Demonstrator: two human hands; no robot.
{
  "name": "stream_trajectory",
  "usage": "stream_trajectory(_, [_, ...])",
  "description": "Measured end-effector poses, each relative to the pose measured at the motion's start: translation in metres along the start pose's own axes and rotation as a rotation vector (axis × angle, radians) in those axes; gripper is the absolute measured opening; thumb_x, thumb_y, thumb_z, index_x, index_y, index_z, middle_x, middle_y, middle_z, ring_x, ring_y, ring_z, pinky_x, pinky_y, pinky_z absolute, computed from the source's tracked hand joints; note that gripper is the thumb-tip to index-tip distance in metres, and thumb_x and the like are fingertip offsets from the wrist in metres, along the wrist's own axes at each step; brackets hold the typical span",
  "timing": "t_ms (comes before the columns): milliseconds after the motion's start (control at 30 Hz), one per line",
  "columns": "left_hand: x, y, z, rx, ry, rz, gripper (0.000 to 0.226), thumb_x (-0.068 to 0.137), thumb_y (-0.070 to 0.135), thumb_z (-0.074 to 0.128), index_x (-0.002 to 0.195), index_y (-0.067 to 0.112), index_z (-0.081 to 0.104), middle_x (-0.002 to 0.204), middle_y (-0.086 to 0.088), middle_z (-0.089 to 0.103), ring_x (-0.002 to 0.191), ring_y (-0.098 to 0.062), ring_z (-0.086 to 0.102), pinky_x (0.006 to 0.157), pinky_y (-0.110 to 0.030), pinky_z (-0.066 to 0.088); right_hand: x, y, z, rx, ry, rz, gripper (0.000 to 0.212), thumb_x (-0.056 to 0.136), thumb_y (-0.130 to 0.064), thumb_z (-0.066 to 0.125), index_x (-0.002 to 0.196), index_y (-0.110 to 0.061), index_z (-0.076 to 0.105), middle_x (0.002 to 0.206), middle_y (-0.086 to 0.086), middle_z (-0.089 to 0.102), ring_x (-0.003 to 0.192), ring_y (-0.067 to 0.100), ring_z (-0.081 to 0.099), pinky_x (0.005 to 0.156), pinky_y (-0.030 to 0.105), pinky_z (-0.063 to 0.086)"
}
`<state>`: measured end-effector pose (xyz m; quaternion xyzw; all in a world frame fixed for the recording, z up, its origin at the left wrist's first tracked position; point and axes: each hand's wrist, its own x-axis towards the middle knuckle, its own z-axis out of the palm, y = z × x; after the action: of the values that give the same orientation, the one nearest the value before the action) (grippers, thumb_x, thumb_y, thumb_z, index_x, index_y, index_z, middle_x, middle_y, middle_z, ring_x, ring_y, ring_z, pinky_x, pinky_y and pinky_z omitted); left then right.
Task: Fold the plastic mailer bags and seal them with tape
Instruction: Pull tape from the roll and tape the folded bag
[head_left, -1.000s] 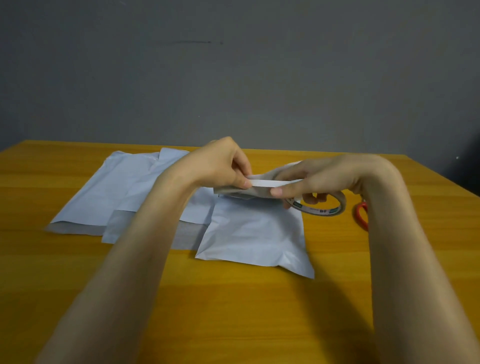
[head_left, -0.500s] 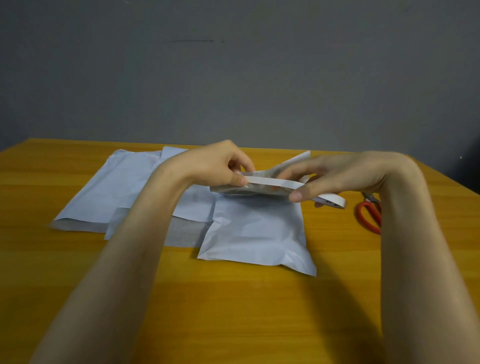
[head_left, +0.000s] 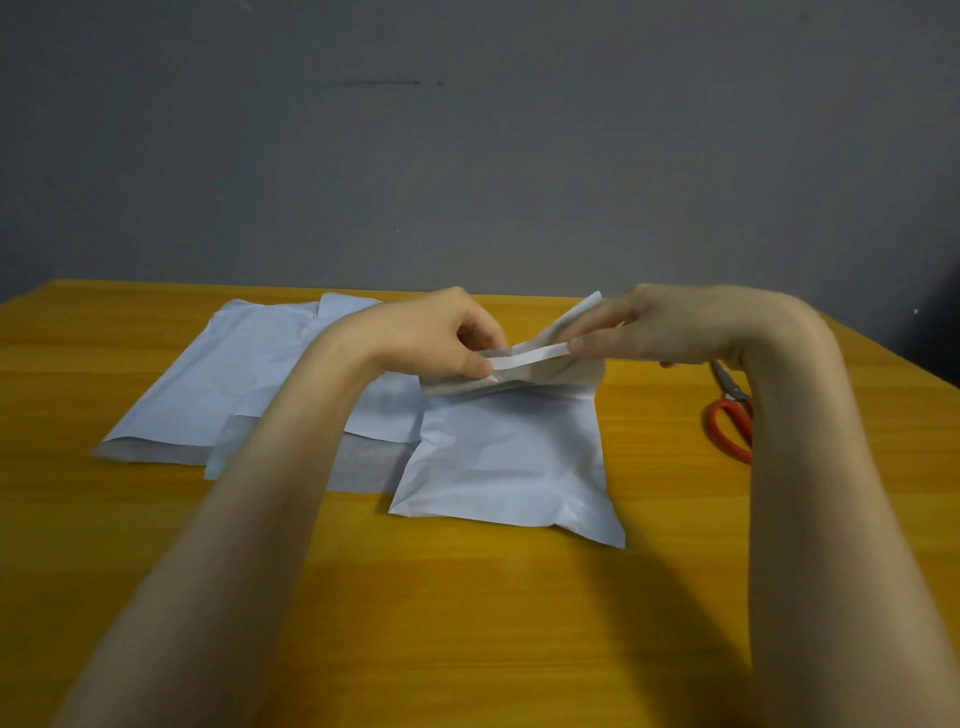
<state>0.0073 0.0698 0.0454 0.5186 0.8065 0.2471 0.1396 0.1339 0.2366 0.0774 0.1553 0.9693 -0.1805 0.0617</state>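
A white plastic mailer bag (head_left: 504, 457) lies on the wooden table (head_left: 467, 623) in front of me, its far end lifted and folded over. A white strip of tape (head_left: 524, 357) stretches across that fold between my hands. My left hand (head_left: 441, 338) pinches the strip's left end against the folded flap. My right hand (head_left: 654, 327) pinches the strip's right end between thumb and forefinger, just above the bag's raised corner. The tape roll is out of sight behind my right hand.
Several more flat white mailer bags (head_left: 234, 374) overlap on the table to the left, partly under my left forearm. Red-handled scissors (head_left: 730, 415) lie to the right, beside my right wrist. A grey wall stands behind the table's far edge.
My right hand has drawn to the right and slightly up, lengthening the tape strip. The roll seen under it earlier is now hidden. The scissors show more fully.
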Motion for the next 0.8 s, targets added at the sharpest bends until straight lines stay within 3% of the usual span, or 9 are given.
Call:
stream_trajectory(100, [0.001,0.001,0.004,-0.002,0.009,-0.005,0.005,0.084,0.016,0.066,0.085,0.017,0.071,0.090,-0.006,0.069,0.092,-0.026,0.060,0.078,-0.038,0.048,0.002,-0.001,-0.001,0.016,0.009,-0.032,0.025,0.090,-0.048,0.052,0.112,-0.044,0.065,0.115,-0.007,0.057,0.100,0.016,0.049,0.077,0.029,0.042])
stream_trajectory(233, [0.010,0.004,0.011,-0.041,0.144,-0.021,0.009,0.080,0.024,0.072,0.087,0.019,0.070,0.081,0.003,0.068,0.080,-0.016,0.061,0.074,-0.031,0.049,0.003,0.000,-0.002,-0.003,0.009,-0.056,0.026,0.090,-0.046,0.053,0.114,-0.043,0.064,0.120,-0.013,0.056,0.111,0.012,0.046,0.091,0.026,0.031])
stream_trajectory(367, [0.016,0.011,0.020,-0.114,0.280,0.050,0.015,0.076,0.012,0.074,0.090,0.018,0.071,0.083,0.006,0.070,0.075,0.000,0.063,0.078,-0.021,0.052,0.005,-0.001,-0.003,-0.021,0.001,-0.049,0.026,0.089,-0.050,0.053,0.112,-0.045,0.064,0.123,-0.012,0.057,0.116,0.013,0.048,0.098,0.029,0.034])
stream_trajectory(567, [0.019,0.014,0.028,-0.085,0.323,0.046,0.011,0.074,0.007,0.073,0.083,0.014,0.073,0.077,-0.002,0.073,0.073,-0.005,0.067,0.073,-0.018,0.049,0.006,0.001,-0.003,-0.025,0.003,-0.063,0.023,0.090,-0.048,0.052,0.109,-0.044,0.064,0.120,-0.011,0.059,0.112,0.011,0.049,0.092,0.026,0.034])
stream_trajectory(700, [0.018,0.013,0.027,-0.113,0.326,0.019,0.011,0.072,0.008,0.077,0.076,0.017,0.071,0.066,0.005,0.069,0.056,0.010,0.057,0.058,-0.003,0.041,0.008,0.002,-0.002,-0.025,0.004,-0.068,0.019,0.090,-0.049,0.053,0.105,-0.048,0.063,0.124,-0.012,0.057,0.114,0.012,0.048,0.095,0.027,0.033])
stream_trajectory(800, [0.017,0.011,0.024,-0.122,0.324,0.005,0.012,0.069,0.012,0.080,0.072,0.019,0.070,0.062,0.010,0.068,0.053,0.011,0.055,0.053,-0.002,0.037,0.007,0.002,-0.002,-0.022,-0.002,-0.061,0.013,0.089,-0.050,0.052,0.100,-0.051,0.061,0.122,-0.012,0.056,0.113,0.012,0.047,0.094,0.028,0.033])
